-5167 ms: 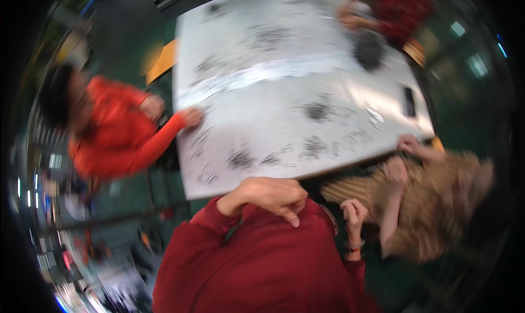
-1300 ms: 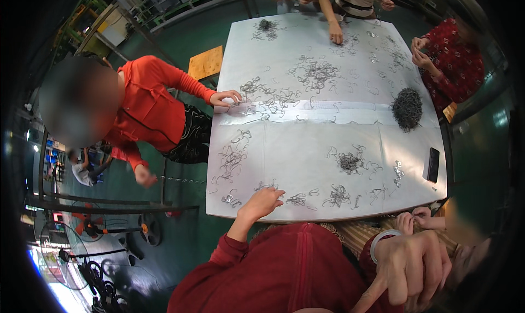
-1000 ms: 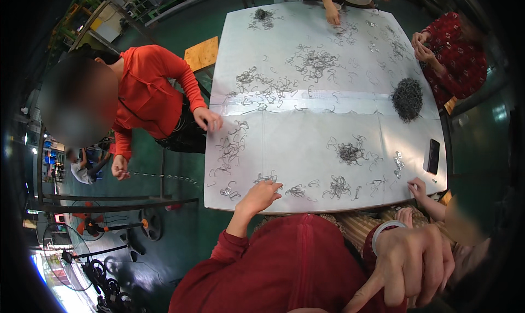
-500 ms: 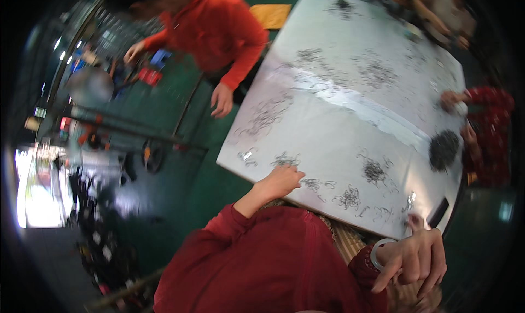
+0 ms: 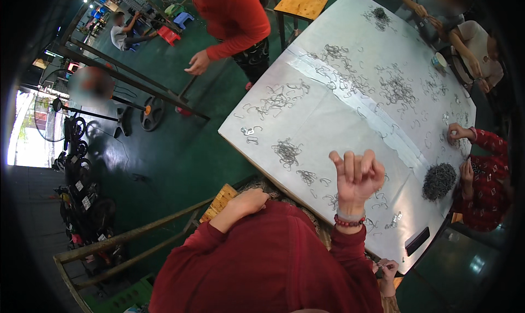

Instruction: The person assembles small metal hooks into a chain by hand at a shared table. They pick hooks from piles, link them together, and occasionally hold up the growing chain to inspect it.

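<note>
Over the near part of the white-covered table [image 5: 328, 129], my right hand [image 5: 358, 179] is raised with its palm showing. Its fingers are bent but apart, and I see nothing in them. A red bead bracelet and a pale bangle circle that wrist. My left hand [image 5: 249, 202] rests against my front, just off the table's near edge; its fingertips are hidden. Small bent wire hooks lie in loose piles, one pile [image 5: 286, 152] beyond my left hand and a smaller pile [image 5: 307, 177] between my hands. My right hand partly covers another pile.
A dense dark heap of hooks [image 5: 439, 181] sits at the right, beside a co-worker's hands [image 5: 462, 132]. Shiny metal pieces [image 5: 394, 221] and a black flat object [image 5: 418, 241] lie near the right corner. A person in red [image 5: 235, 23] stands left; a wooden stool [image 5: 301, 5] is behind.
My left hand has drawn back from the hooks to my front. My right hand has risen from the lower right, moved left over the table and turned palm toward me. The view has shifted.
</note>
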Action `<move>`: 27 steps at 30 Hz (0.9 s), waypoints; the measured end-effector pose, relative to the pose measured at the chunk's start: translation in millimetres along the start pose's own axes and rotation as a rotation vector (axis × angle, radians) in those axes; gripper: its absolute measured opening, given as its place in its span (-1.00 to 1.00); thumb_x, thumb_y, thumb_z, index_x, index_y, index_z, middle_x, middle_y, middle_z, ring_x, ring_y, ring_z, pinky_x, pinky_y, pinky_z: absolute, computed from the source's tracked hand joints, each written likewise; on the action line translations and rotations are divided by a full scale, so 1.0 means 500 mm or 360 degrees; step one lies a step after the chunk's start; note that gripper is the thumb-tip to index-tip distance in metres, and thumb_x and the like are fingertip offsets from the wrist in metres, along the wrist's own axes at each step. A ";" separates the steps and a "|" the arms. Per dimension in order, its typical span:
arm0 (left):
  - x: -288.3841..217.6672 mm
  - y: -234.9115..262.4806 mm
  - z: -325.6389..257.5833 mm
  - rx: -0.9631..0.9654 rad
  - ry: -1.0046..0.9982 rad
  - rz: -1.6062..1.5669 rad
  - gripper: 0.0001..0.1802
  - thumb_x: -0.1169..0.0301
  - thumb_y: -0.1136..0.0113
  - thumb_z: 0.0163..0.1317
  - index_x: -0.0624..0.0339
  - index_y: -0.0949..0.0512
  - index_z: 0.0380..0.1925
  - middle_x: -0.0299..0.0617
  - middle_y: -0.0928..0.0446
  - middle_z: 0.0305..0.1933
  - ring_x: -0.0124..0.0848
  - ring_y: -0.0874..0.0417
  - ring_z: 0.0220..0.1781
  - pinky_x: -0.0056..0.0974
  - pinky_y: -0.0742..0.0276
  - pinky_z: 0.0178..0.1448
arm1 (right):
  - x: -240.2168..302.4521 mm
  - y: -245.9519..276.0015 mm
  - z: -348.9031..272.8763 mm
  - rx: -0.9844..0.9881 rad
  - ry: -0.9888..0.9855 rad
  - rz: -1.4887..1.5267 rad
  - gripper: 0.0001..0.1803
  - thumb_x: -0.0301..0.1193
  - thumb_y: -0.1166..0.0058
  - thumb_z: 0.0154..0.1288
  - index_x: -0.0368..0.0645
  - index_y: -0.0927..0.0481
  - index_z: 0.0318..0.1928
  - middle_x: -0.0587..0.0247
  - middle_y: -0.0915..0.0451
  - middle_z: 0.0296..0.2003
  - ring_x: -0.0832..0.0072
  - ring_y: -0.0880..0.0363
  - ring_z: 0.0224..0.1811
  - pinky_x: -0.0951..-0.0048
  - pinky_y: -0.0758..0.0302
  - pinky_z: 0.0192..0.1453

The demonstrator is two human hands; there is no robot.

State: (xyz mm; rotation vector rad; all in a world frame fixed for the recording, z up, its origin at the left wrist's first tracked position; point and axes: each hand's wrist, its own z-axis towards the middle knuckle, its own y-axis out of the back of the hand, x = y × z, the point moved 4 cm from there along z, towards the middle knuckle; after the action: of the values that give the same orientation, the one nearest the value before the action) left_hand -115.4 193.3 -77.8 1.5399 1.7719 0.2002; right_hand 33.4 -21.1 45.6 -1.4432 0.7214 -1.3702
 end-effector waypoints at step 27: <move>0.267 0.339 0.048 -0.0219 -0.0339 0.0152 -0.65 0.33 -0.12 0.24 0.25 -0.52 -0.02 0.03 -0.55 -0.10 -0.01 -0.55 -0.02 -0.04 -0.48 0.02 | -0.293 0.055 -0.185 0.0085 -0.1058 -0.0331 -0.78 -0.42 -0.06 0.13 -0.38 -0.56 -0.50 0.23 -0.44 -0.62 0.55 -0.32 -0.58 0.02 -0.54 0.00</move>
State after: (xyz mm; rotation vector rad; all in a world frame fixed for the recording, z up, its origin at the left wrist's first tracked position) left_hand 34.9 348.5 -55.9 1.4894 1.4899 0.1930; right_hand -77.7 79.6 -46.0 -1.8247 0.1063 -0.9474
